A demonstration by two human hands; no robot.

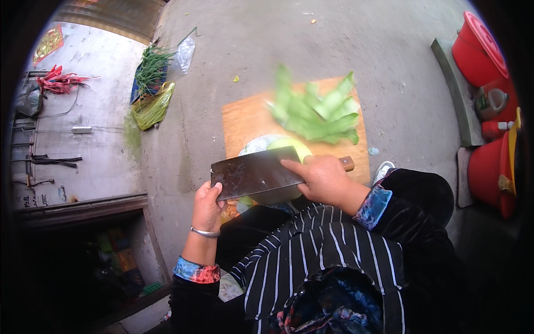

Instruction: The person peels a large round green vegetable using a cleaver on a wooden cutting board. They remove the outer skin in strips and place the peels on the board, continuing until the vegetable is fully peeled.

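Note:
A cleaver with a dark, wide blade (254, 174) and a wooden handle (346, 163) is held level in front of my body. My right hand (327, 177) grips it where handle meets blade, index finger laid along the flat. At the opposite end, my left hand (207, 204) pinches the lower corner between thumb and fingers. Partly hidden under the blade is a pale bowl (254, 145) with a yellow-green rounded thing (288, 145) in or beside it; I cannot tell which. Behind them, blurred green leaves (317, 112) lie on a wooden board (242, 117).
Long green stalks (152, 69) and a yellow-green plastic bag (153, 106) lie by the wall at left. A clear plastic bag (183, 54) is beside them. Red buckets (479, 54) and a jug (492, 103) stand at right. A dark doorway (83, 259) opens at lower left.

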